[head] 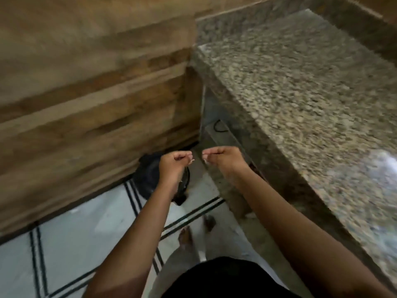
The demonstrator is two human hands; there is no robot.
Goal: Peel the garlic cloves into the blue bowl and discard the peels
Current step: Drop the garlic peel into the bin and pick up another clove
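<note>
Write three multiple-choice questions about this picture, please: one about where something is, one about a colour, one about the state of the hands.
1. Where is the dark bin?
A. On the granite countertop
B. On the floor, under the left hand
C. On a shelf in the wooden cabinet

2. What colour are the lines on the pale floor tiles?
A. Red
B. Black
C. Yellow

3. How are the two hands held?
A. Both flat on the countertop
B. Both with fingers curled, raised in front of the body
C. One hand behind the back

Answers:
1 B: the bin stands on the tiles at the foot of the wooden cabinet, partly hidden by the left hand.
2 B: thin black double lines cross the tiles.
3 B: the left hand and the right hand are curled, side by side, clear of the granite countertop; any peels in them are not discernible.
</note>
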